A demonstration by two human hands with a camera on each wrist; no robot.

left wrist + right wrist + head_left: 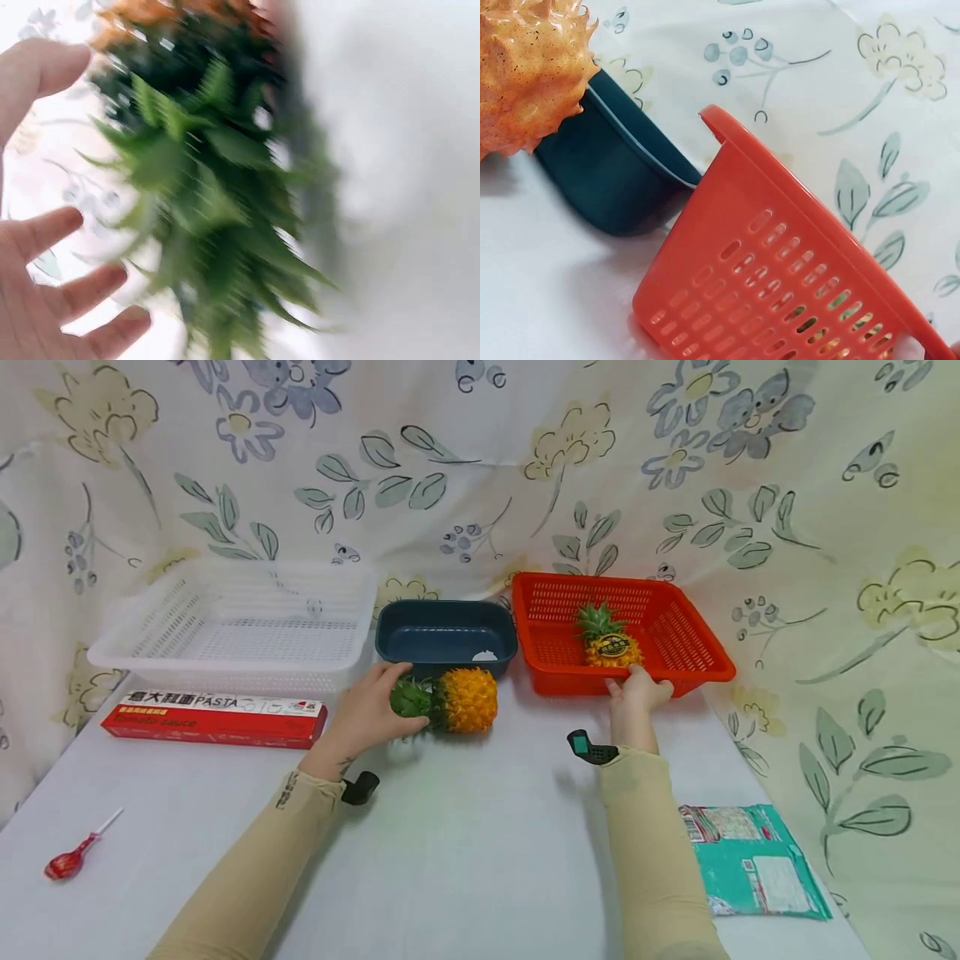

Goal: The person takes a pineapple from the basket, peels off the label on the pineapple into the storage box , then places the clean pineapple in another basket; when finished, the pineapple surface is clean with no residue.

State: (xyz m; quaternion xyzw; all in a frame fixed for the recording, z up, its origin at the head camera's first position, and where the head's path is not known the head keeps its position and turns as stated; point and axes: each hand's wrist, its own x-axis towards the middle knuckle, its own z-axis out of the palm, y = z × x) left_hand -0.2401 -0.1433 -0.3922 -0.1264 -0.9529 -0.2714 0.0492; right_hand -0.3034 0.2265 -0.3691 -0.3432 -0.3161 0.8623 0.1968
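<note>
My left hand is at the leafy end of a pineapple, with thumb and fingers spread around the green leaves. In the left wrist view, space shows between the fingertips and the leaves. This pineapple lies on its side in front of a dark blue bin. My right hand grips the front rim of a red basket. A second pineapple with a dark label is inside that basket. In the right wrist view, the basket's slotted wall hides most of the hand.
A white basket stands at the back left, behind a red pasta box. On the left of the white table lies a red lollipop. A teal packet lies to the right, beside the right forearm. Floral cloth hangs behind.
</note>
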